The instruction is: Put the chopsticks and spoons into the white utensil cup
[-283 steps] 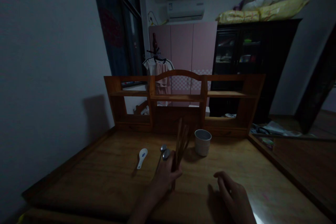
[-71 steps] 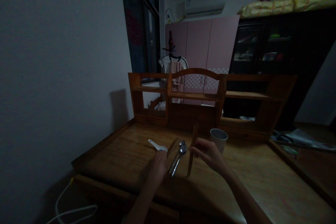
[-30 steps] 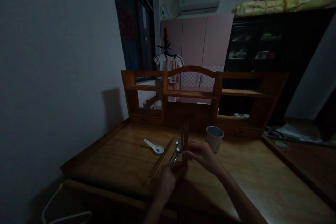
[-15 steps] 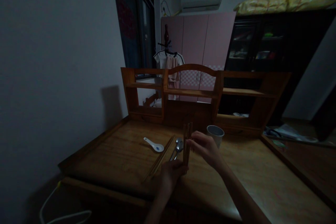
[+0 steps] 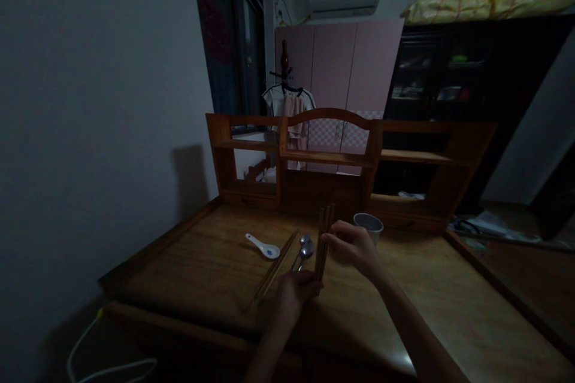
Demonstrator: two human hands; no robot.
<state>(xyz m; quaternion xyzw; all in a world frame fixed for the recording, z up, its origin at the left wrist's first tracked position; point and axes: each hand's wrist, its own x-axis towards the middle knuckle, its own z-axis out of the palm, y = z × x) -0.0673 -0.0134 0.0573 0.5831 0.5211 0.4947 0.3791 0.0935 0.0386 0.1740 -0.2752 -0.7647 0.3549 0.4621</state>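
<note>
Several wooden chopsticks (image 5: 322, 251) stand nearly upright between my hands, leaning slightly right at the top. Low down, my left hand (image 5: 294, 293) is closed around their bottom end. Higher up, the fingers of my right hand (image 5: 350, 246) pinch the same bundle. Just behind my left hand lie two metal spoons (image 5: 306, 249), their handles partly hidden by it. Left of them, more chopsticks (image 5: 276, 269) rest slantwise on the table. A white ceramic spoon (image 5: 265, 248) with a blue mark lies farther left. Behind my right hand stands a grey cup (image 5: 369, 224), partly covered.
All of this is on a wooden desk (image 5: 449, 293) with a wooden shelf unit (image 5: 327, 158) along its far edge. A wall (image 5: 112, 131) borders the left side. A white cable (image 5: 72, 353) hangs at the lower left.
The tops of the upright chopsticks have tipped a little to the right. My right hand has shifted slightly up and right with them; my left hand stays nearly in place.
</note>
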